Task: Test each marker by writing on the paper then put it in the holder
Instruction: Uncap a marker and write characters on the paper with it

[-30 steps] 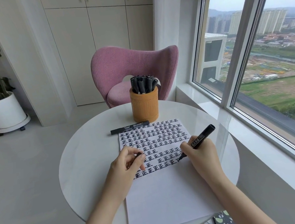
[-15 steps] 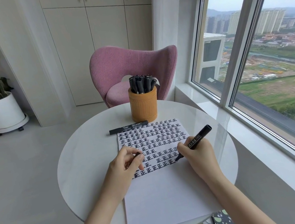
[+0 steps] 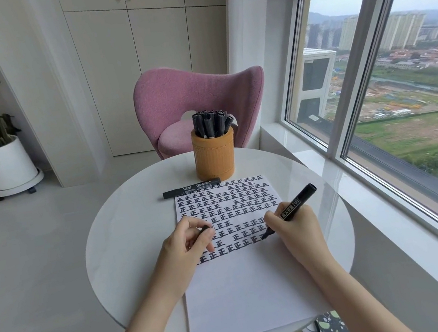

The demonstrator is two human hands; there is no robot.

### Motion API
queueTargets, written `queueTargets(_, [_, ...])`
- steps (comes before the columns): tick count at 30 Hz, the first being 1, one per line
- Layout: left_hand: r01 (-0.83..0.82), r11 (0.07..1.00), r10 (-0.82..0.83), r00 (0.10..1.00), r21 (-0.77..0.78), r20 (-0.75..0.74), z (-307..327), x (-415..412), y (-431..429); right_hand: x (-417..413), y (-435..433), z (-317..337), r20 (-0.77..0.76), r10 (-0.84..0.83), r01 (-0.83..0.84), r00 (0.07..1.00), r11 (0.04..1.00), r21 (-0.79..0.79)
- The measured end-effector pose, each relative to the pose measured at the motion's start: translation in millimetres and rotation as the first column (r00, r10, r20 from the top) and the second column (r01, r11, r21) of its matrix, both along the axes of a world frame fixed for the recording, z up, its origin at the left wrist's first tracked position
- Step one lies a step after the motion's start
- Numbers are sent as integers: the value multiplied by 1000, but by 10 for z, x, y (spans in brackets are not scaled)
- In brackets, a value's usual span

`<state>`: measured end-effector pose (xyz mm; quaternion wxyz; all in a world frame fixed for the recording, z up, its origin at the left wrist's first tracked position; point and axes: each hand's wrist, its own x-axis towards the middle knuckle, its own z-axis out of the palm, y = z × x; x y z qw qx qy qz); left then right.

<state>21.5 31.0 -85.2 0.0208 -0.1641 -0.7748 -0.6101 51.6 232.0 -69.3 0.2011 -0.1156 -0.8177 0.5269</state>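
Marker point(image 3: 297, 204), black with white print on its barrel, was gripped in the right hand point(image 3: 299, 229), the fingers curled round it. Its tip was down on the paper point(image 3: 249, 292) at the right end of the lowest rows of written characters. From my remote seat I saw the left hand point(image 3: 186, 246) resting on the same sheet, its fingers pinching a small black cap point(image 3: 205, 229). The sheet lay on the round white table point(image 3: 114, 242), its near half blank. A second marker point(image 3: 191, 189) lay along the paper's far edge, just in front of the orange holder point(image 3: 215, 157), which stood packed with black markers point(image 3: 211, 123). Beyond the table stood a pink chair point(image 3: 199, 93), and a potted plant point(image 3: 2, 163) sat far left.
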Motion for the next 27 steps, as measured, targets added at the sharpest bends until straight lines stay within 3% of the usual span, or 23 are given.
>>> queueTargets(27, [-1, 1000, 1, 1000, 21, -1, 31, 23, -1, -15, 40, -4, -10, -59, 58, 998, 995, -77])
